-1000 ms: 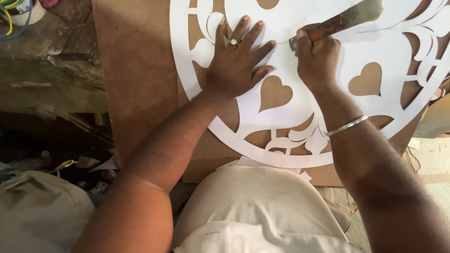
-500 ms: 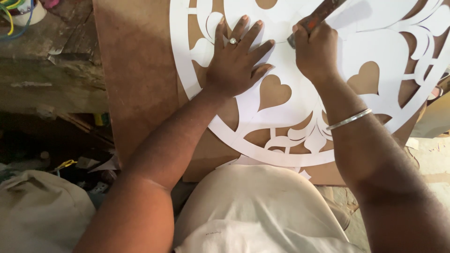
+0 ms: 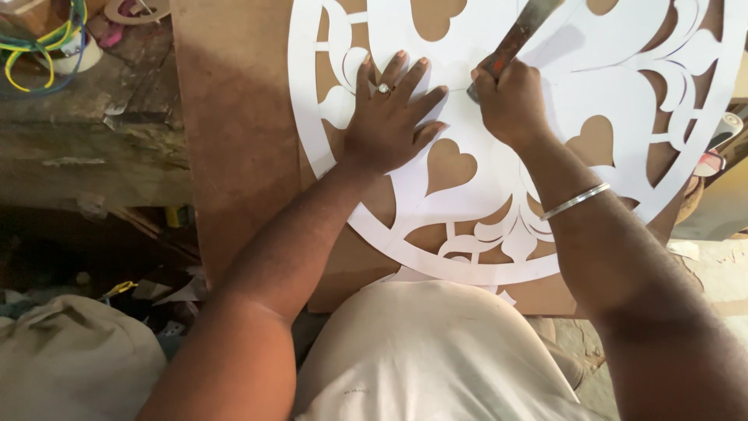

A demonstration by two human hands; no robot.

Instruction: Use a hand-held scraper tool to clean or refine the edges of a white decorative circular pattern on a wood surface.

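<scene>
A large round white cut-out panel (image 3: 623, 86) with heart and leaf openings lies flat on a brown board (image 3: 234, 132). My left hand (image 3: 389, 117), a ring on one finger, presses palm-down on the white panel beside a heart opening (image 3: 450, 165). My right hand (image 3: 510, 101) is closed around the handle of a flat metal scraper-like tool (image 3: 523, 31), whose blade angles up to the top edge of the view above the panel. A metal bangle (image 3: 575, 200) sits on my right wrist.
A worn wooden bench (image 3: 93, 132) lies at left with coiled yellow and green wire (image 3: 39, 39) on it. Below it are dark clutter and a grey sack (image 3: 70, 359). More objects sit at the right edge (image 3: 713, 156).
My right hand has turned the tool from lying nearly flat to a steeper upward angle and shifted slightly left. My left hand stays pressed on the panel.
</scene>
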